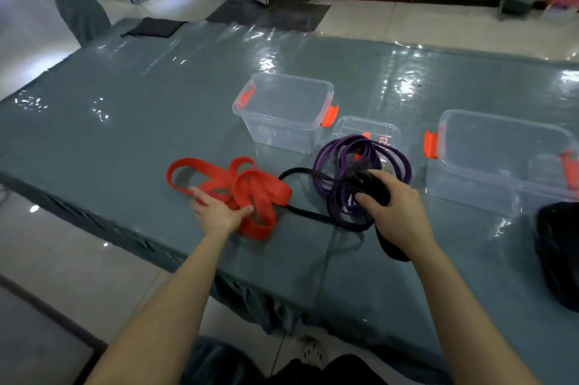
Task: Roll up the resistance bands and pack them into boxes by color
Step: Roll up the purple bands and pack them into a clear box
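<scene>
Table: long, grey-green cloth under glossy clear film.
Left hand: flat on the red bands, fingers straight and spread, thumb out to the right. Pressing, grasping nothing.
Right hand: fingers curled round a bunched part of the black band, firm grip.
Black band: one run leaves the grip to the left and arcs toward the red pile, then comes back along the near side under the purple loops. Another part hangs down below the right wrist.
Red bands: loose tangle of wide flat loops on the table, left of the purple pile, not rolled.
Purple bands: loose coil of thin loops on the table, between the red pile and the right box. The right hand's fingertips sit over its near right part.
Middle box: clear plastic, orange latches, lid off, just behind the gap between the red and purple piles.
Small box: clear, just behind the purple coil, partly hidden by it.
Right box: clear, largest, orange latches, right of the purple coil. Something small and clear inside, cannot tell what.
Band location: all three colours on the table, outside the boxes.
Dark heap: black, at the right edge of the table, cannot tell what it is.
Far end: dark cloth on the table, covered chair beyond.
</scene>
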Tool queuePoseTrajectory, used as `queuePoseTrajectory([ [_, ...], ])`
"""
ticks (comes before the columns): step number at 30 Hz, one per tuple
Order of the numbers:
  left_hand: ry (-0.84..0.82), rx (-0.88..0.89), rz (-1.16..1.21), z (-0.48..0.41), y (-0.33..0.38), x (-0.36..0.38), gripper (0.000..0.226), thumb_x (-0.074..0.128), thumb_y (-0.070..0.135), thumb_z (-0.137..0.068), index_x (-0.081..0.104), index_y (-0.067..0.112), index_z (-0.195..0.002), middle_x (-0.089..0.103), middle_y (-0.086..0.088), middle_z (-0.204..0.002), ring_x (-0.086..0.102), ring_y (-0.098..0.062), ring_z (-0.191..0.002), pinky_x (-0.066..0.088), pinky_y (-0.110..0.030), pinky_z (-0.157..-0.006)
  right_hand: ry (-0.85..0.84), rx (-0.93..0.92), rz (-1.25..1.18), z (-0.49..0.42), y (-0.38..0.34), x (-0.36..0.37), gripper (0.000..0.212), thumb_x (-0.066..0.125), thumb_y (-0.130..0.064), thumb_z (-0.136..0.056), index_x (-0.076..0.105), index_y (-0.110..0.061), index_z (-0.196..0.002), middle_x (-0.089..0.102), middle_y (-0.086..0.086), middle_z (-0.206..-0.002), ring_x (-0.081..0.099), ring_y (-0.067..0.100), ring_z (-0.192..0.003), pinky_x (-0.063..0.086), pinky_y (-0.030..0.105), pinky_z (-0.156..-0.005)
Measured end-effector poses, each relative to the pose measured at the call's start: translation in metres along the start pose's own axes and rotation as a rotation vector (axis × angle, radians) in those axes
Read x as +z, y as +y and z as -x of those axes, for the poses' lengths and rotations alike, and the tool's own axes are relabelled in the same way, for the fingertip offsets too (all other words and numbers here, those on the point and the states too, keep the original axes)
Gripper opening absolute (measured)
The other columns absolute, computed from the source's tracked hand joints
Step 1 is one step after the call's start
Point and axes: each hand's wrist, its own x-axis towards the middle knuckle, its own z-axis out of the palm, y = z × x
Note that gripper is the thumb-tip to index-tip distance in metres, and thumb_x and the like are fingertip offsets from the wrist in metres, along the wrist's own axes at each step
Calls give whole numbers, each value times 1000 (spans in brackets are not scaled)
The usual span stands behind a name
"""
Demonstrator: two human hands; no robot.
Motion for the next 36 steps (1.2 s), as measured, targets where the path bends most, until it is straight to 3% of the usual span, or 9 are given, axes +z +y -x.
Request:
queuePoseTrajectory([
  [4,-181,194,-347,-5,-36,26,119,78,72,-86,6,35,-174,-11,-24,-179,-14,-45,-166,10,-63,-133,-92,10,49,5,2,23,43,82,-22,-94,70,-36,-132,73,-24,-103,67,-3,-94,48,14,-82],
  [6,-303,171,-439,-16,-40,29,112,73,70,-92,7,32,-174,-5,-33,-177,-9,-48,-166,0,-62,-133,-110,23,75,7,1,32,44,83,-23,-93,70,-36,-134,71,-25,-104,65,-4,-92,46,12,-82],
  [9,-385,148,-605,-28,-40,28,110,75,62,-94,4,35,-174,-7,-33,-176,6,-57,-163,14,-64,-132,-113,7,106,10,-3,37,47,85,-25,-91,71,-34,-135,70,-24,-110,62,-6,-100,48,17,-89],
  [15,-178,281,-647,-9,-22,32,73,71,72,-89,54,41,-153,7,-18,-179,-4,-62,-160,5,-69,-131,-121,-19,109,17,-17,21,41,82,-20,-92,73,-34,-129,75,-20,-109,65,-7,-99,41,2,-82],
  [18,-298,326,-708,-1,-16,32,61,66,66,-97,66,25,-142,37,-16,-171,29,-50,-158,29,-60,-128,-82,-40,92,25,-25,-2,42,82,-16,-92,74,-34,-128,76,-21,-110,66,-10,-103,42,3,-85],
  [21,-407,507,-796,15,0,30,54,62,61,-103,79,11,-117,75,-16,-130,67,-35,-127,53,-41,-103,32,-15,38,35,-22,-35,43,85,-18,-90,75,-38,-127,77,-24,-110,68,-11,-105,44,2,-88],
  [27,-401,867,-304,69,51,50,24,79,34,-97,76,15,-112,78,-3,-116,73,-23,-112,56,-43,-102,140,47,-2,59,-3,-82,41,88,-17,-87,77,-42,-118,77,-32,-101,68,-16,-99,43,-1,-82],
  [32,-455,1007,-45,128,88,79,91,87,56,-83,46,25,-159,54,4,-156,52,-12,-144,42,-36,-124,238,-36,-57,76,-4,-136,45,85,-9,-89,75,-45,-113,78,-31,-105,70,-13,-104,45,2,-91],
  [36,-356,1112,70,186,142,106,125,89,70,-70,23,30,-169,31,6,-174,25,-15,-164,22,-37,-132,282,-207,-55,99,-3,-193,40,82,-1,-87,78,-31,-114,74,-39,-103,48,-38,-111,33,-4,-100],
])
